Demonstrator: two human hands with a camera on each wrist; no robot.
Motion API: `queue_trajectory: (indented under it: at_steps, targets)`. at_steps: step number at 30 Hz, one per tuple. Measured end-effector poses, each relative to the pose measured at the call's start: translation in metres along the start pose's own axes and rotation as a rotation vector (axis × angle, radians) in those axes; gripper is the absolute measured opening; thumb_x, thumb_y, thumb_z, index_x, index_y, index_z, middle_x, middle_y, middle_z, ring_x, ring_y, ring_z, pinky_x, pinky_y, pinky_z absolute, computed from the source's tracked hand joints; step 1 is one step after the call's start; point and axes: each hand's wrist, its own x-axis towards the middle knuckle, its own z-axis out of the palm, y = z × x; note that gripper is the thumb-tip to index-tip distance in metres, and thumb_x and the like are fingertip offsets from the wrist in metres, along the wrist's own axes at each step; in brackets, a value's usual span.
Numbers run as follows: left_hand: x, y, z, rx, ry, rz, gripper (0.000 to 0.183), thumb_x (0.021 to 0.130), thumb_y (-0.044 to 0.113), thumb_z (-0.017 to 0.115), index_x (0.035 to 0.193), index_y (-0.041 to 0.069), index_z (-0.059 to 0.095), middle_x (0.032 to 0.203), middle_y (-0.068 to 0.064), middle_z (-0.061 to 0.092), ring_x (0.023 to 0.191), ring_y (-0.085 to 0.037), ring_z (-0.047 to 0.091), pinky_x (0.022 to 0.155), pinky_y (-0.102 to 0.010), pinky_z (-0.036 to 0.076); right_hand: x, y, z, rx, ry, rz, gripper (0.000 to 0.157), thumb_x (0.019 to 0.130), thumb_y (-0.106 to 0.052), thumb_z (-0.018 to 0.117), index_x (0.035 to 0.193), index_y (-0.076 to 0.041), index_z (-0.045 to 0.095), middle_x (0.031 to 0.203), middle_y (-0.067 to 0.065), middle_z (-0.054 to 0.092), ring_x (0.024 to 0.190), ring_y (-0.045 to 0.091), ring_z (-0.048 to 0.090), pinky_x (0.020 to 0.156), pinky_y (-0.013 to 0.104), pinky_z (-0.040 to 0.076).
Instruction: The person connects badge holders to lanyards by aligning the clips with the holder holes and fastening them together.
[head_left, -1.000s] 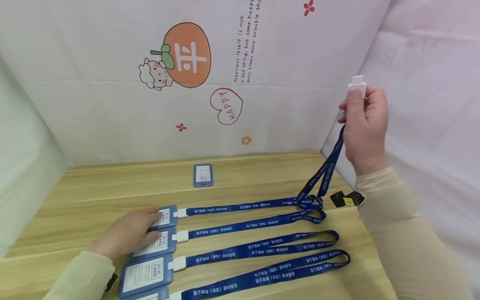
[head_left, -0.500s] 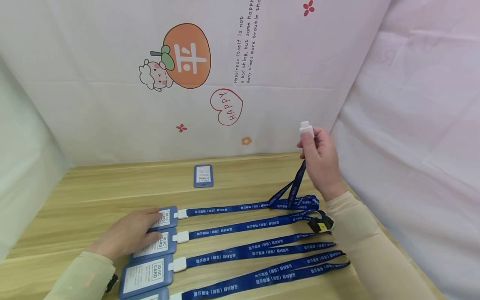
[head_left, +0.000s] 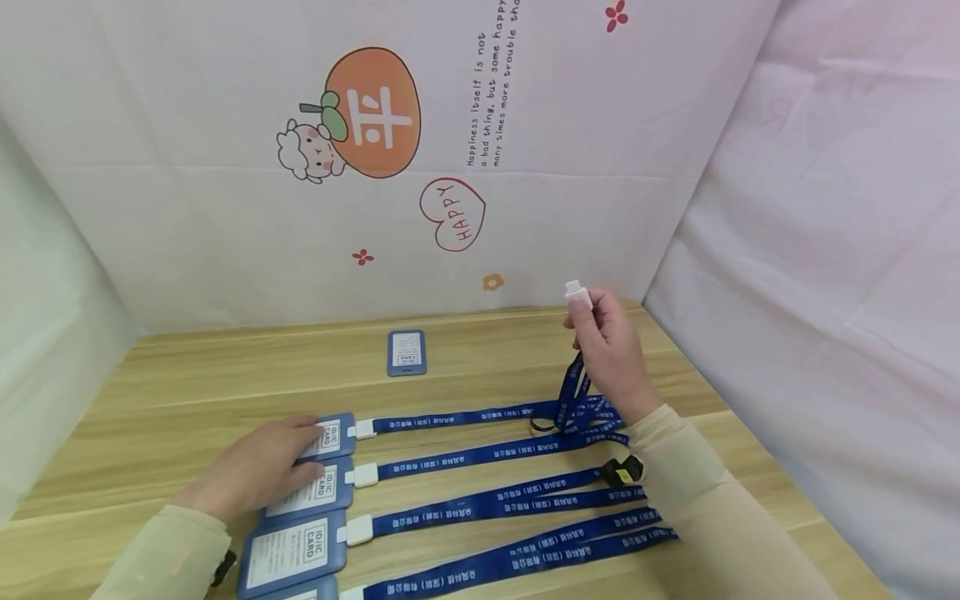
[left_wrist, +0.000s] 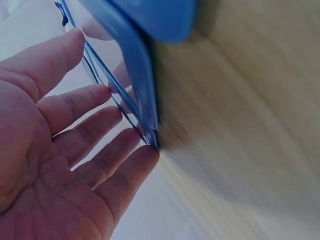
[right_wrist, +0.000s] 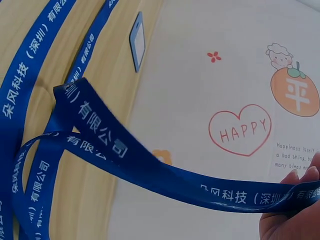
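Note:
My right hand (head_left: pixel 611 350) pinches the white plastic clip (head_left: pixel 578 295) of a blue lanyard (head_left: pixel 572 392) between thumb and fingers, raised above the table. The strap hangs below in a loop onto the other lanyards; in the right wrist view the printed strap (right_wrist: pixel 225 195) runs into the hand. My left hand (head_left: pixel 258 467) rests with fingers spread on the two upper blue badge holders, one of them the top holder (head_left: pixel 341 433). In the left wrist view, fingertips (left_wrist: pixel 145 155) touch the holder's edge (left_wrist: pixel 145 90).
Several badge holders, such as this large one (head_left: pixel 296 554), lie in a column at left, their blue straps (head_left: pixel 480 508) stretching right. A loose blue card holder (head_left: pixel 407 352) lies farther back. A white printed cloth (head_left: pixel 225 250) stands behind the table (head_left: pixel 225 367).
My right hand has come down and left with the clip, and the lanyard's strap has slackened and folded over the others. The left hand stays in place.

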Motion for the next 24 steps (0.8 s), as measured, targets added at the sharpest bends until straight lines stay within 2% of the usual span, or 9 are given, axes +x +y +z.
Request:
queue_trajectory:
  at_steps: [7,11,16,24]
  targets:
    - [0.002,-0.001,-0.003,0.015,0.019,0.006,0.057,0.094,0.034,0.077,0.137,0.001,0.064,0.143,-0.026,0.060,0.131,-0.050,0.057,0.107,-0.066,0.047,-0.002,0.005,0.004,-0.027,-0.021,0.015,0.040,0.112,-0.038,0.045,0.120,0.000,0.053,0.098,0.010,0.062,0.078,0.028,0.057,0.066,0.025,0.052]
    - [0.008,0.003,-0.008,0.024,0.028,0.012,0.058,0.094,0.035,0.077,0.140,0.001,0.063,0.143,-0.026,0.061,0.130,-0.049,0.058,0.107,-0.066,0.047,-0.004,0.007,0.005,-0.024,-0.037,0.023,0.039,0.112,-0.038,0.046,0.120,-0.001,0.055,0.098,0.011,0.063,0.077,0.023,0.058,0.066,0.026,0.053]
    - [0.019,0.013,-0.013,0.011,0.025,0.003,0.062,0.095,0.037,0.076,0.144,0.004,0.060,0.146,-0.024,0.060,0.134,-0.047,0.056,0.109,-0.064,0.047,-0.007,0.008,0.008,-0.021,-0.055,0.051,0.040,0.112,-0.039,0.047,0.122,-0.001,0.055,0.100,0.012,0.064,0.078,0.019,0.058,0.068,0.031,0.056]
    - [0.046,0.034,-0.015,0.001,-0.012,0.007,0.069,0.097,0.040,0.073,0.152,0.003,0.051,0.156,-0.021,0.051,0.143,-0.044,0.048,0.117,-0.060,0.041,-0.011,0.009,0.009,-0.030,-0.074,0.081,0.042,0.111,-0.043,0.047,0.124,-0.004,0.055,0.102,0.012,0.064,0.081,0.030,0.058,0.065,0.025,0.051]
